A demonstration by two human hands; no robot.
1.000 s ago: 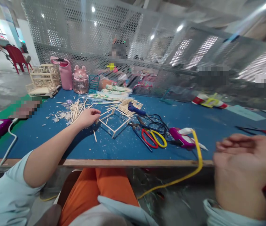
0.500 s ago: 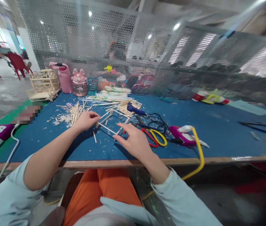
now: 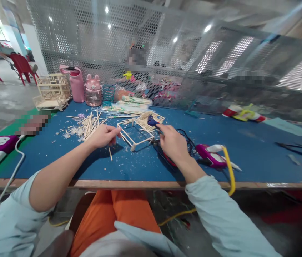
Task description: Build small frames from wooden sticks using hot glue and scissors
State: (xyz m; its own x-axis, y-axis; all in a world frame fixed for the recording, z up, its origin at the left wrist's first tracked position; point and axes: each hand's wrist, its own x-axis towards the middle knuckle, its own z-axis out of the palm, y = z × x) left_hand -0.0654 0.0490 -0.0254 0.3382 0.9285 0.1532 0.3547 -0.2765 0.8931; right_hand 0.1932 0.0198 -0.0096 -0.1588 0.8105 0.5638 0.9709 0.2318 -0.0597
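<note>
My left hand [image 3: 104, 136] pinches the near left side of an open frame of thin wooden sticks [image 3: 142, 142], which is tilted over the blue mat. To the right of the frame, my right hand [image 3: 174, 142] has its fingers closed around the handle end of a blue glue gun [image 3: 151, 121]. The glue gun's head shows past my fingertips, over a small wooden stick panel [image 3: 142, 120]. A pile of loose sticks [image 3: 92, 125] lies beyond my left hand. Scissors are mostly hidden under my right hand, with a bit of red handle [image 3: 170, 161] showing.
A purple power strip [image 3: 212, 156] with a yellow cable lies right of my hand, by black cords. Pliers [image 3: 298, 148] are at far right. A pink bottle [image 3: 76, 85], clear cup [image 3: 93, 93] and wooden stick model [image 3: 52, 92] stand at back left, before a perforated metal screen [image 3: 172, 71].
My right hand has let go of the stick frame and moved right and away from me onto the glue gun. The frame has turned and stays in my left hand.
</note>
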